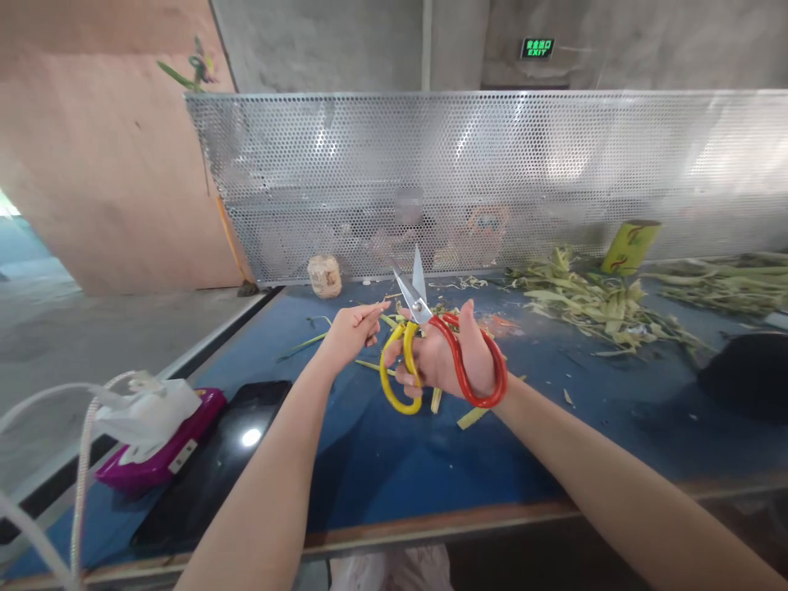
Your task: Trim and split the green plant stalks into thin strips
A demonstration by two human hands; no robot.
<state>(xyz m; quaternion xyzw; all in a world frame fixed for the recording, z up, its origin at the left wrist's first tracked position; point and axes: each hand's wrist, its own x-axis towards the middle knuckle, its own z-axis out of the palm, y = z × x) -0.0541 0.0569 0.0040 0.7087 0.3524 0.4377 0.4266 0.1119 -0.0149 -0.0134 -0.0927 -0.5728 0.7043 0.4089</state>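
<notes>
In the head view, a pair of scissors (pixel 419 309) sits in my right hand (pixel 444 361). One handle loop is red and the other yellow, with fingers through the loops. The blades stand parted and point up and away from me. To their left, my left hand (pixel 354 328) is closed in a pinch close to the blades; what its fingertips hold is too small to make out. Beneath both hands lie cut bits of plant stem (pixel 471 417) and thin green stalks on the blue tabletop (pixel 394 484).
A heap of pale green leaves (pixel 591 300) lies right of centre by a yellow-green can (pixel 631 246). A beige block (pixel 324 276) stands near the perforated metal screen (pixel 369 180). At left are a black tablet (pixel 209 460) and a purple tissue box (pixel 166 460). A dark object (pixel 748 377) is at right.
</notes>
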